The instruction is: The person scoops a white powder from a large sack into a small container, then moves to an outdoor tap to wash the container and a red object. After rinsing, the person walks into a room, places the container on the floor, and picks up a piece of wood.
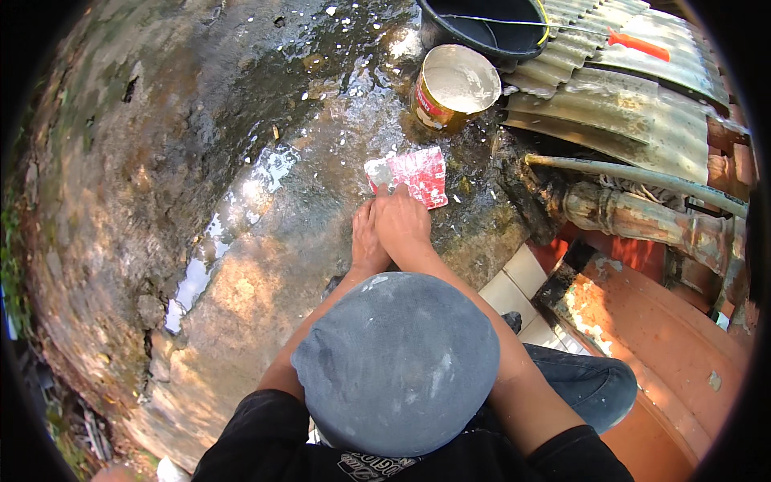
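A flat, squarish red scraper [426,173] smeared with white lies against the wet, rough concrete. My right hand [404,221] is closed at its near edge, fingertips on the red face. Pressed against it, and partly covered by it, is my left hand [367,239] with its fingers curled; whatever those fingers grip is hidden. A grey patch [379,173] shows on the scraper's left part, just beyond the fingertips. Beyond the scraper stands an open yellow-and-red tin [438,112], its inside coated whitish.
A black bucket [482,52] sits behind the tin, with a thin rod ending in an orange handle [638,45] across it. Corrugated sheets [610,120], a pipe [642,181] and a weathered baluster [634,213] lie right. Puddles and white flakes dot the concrete [241,285]. A grey cap [397,361] covers the lower middle.
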A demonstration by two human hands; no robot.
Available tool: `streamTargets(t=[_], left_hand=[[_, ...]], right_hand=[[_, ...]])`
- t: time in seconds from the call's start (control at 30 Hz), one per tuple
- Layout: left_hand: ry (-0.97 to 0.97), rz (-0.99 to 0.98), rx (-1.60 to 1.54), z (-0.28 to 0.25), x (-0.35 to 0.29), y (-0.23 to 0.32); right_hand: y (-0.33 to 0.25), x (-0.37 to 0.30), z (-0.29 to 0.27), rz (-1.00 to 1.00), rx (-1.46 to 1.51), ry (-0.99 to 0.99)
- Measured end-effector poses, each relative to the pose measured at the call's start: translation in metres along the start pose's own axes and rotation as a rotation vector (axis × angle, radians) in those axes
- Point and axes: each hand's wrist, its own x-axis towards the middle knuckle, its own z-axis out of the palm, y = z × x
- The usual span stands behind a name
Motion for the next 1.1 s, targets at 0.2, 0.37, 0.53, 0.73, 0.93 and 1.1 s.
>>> streamTargets(t=[0.2, 0.37, 0.53, 0.73, 0.93, 1.1], left_hand=[[0.065, 0.036, 0.057, -0.002, 0.002, -0.008], [0.013, 0.013, -0.077, -0.015, 0.016, -0.011], [-0.006, 0.089, 0.022, -0.044, 0.045, -0.026], [-0.150, 0.113, 0.068, -0.042, 0.060, -0.021], [-0.140, 0.114, 0.139, -0.050, 0.078, -0.013], [-0.296, -0.015, 0.301, -0.054, 0.108, -0.004]], right_hand=[[0.006, -0.009, -0.001, -0.020, 0.044, 0.030], [0.046, -0.011, -0.010, 0.090, -0.005, 0.167], [0.053, -0.078, -0.005, 0.154, -0.032, -0.019], [0.077, -0.007, 0.015, 0.084, 0.029, 0.230], [0.096, 0.000, -0.045, 0.217, 0.280, 0.275], [0.135, -0.054, -0.026, 0.383, 0.380, 0.311]])
